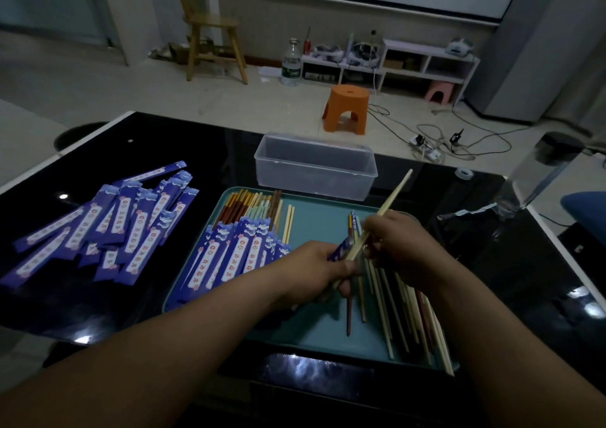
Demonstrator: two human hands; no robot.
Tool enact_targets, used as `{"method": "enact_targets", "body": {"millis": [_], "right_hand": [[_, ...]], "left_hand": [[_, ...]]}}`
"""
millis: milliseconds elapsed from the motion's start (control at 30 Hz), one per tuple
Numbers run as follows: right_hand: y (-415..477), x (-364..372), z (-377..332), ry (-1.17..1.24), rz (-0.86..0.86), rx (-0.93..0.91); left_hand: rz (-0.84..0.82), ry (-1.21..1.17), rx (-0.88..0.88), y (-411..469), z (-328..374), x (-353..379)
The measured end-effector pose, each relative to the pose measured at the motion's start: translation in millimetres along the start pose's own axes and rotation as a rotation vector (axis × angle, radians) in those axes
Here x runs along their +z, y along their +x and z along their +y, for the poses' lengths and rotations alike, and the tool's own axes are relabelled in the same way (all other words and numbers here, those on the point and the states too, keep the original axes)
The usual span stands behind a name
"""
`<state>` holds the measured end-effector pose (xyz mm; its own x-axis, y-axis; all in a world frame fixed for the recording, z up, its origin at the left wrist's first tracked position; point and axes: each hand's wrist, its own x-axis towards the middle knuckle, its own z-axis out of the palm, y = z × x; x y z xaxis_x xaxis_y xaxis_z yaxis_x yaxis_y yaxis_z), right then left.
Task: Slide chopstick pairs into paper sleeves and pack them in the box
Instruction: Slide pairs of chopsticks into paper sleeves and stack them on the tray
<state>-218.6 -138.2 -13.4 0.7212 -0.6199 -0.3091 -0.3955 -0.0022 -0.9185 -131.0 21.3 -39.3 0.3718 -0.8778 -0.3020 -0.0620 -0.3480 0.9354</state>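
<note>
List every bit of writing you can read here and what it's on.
Nothing reads clearly.
Loose paper sleeves on the table: characters on white strips, too blurred.
Filled sleeves on the tray: same print, too blurred.
Sleeve in the left hand: mostly hidden.
Water bottle label: too small.

Purple-blue paper on teal and black

The sleeve (339, 251) in the left fingers (346, 267) is purple-blue with pale marks; the chopsticks (390, 201) rising past the right fingers (377, 227) are pale bare wood. Left of the fingers, sleeved pairs (236, 253) show white strips with red and dark characters, pale clouds, and brown, yellow and mint ends. Under the fingers the tray (314, 329) is teal; beyond them the box (314, 169) is clear, the table (164, 145) glossy black.
</note>
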Motion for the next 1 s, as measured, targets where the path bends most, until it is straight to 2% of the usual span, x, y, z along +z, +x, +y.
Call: {"method": "enact_targets", "body": {"millis": [67,200,300,467,600,767,900,1000], "right_hand": [[0.0,2.9,1.5,-0.054,-0.056,-0.045],[-4.2,15.4,-7.9,-0.203,0.157,-0.371],[-12.1,28.7,-10.9,-0.313,0.214,-0.489],[-18.3,35.0,-7.4,-0.286,0.194,-0.544],[-16.2,34.6,-7.8,-0.196,0.221,-0.552],[-14.5,34.3,-6.6,-0.187,0.127,-0.464],[-14.1,34.1,-4.1,-0.291,0.250,-0.556],[-9.5,36.9,6.3,-0.513,0.238,-0.551]], "left_hand": [[0.048,-0.039,-0.013,-1.9,-0.2,-1.5],[0.308,0.001,-0.010,0.9,-5.0,-10.5],[0.365,0.019,-0.019,-0.7,-6.5,-17.7],[0.314,0.040,-0.054,-2.6,-10.4,-14.9],[0.247,-0.067,-0.061,-0.1,-7.0,-10.8],[0.248,-0.073,-0.072,-1.0,-8.8,-11.7],[0.346,-0.013,-0.040,-0.5,-5.4,-12.6],[0.371,-0.045,-0.052,-3.4,0.6,-12.0]]}}
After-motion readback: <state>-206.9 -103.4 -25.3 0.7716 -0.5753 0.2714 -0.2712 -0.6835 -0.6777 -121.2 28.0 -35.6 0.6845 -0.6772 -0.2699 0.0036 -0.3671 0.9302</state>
